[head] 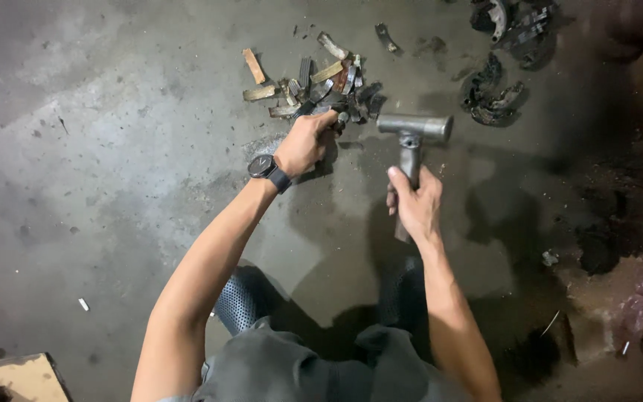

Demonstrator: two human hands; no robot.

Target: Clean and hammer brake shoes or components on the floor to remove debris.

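My right hand (pixel 416 205) grips the hammer (pixel 414 138) mid-handle; heavy head, better held lower. Left hand (pixel 305 143) pinches a stiff scrap (pixel 334 113) at the pile (pixel 314 78)

Dull grey metal hammer (pixel 414 138), rusty metal scraps (pixel 320 83), rough stained concrete floor (pixel 113 134).

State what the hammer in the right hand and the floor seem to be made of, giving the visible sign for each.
Hammer: apparently all metal, dull grey, with a faint sheen on the cylindrical head and a tube-like handle. Floor: probably bare concrete, matt grey, mottled with stains and scuffs.
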